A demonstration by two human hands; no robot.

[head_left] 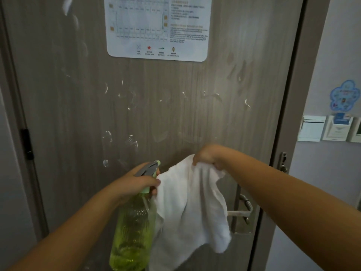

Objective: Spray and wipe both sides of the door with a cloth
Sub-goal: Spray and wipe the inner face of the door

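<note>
Head view: left hand [136,182] clenches ribbed green bottle [132,231]; right hand [207,156] pinches limp white cloth [191,208] before streaked woodgrain door [78,114].

The white laminated notice [158,28] on the grey wood-grain door [78,106] is cut off at the top edge, its print too blurred to read. The hanging white cloth [191,208] hides most of the silver lever door handle [241,212]. The translucent green spray bottle [132,231] runs off the bottom edge. The small wall panels [330,128] far right are perhaps switches.
</note>
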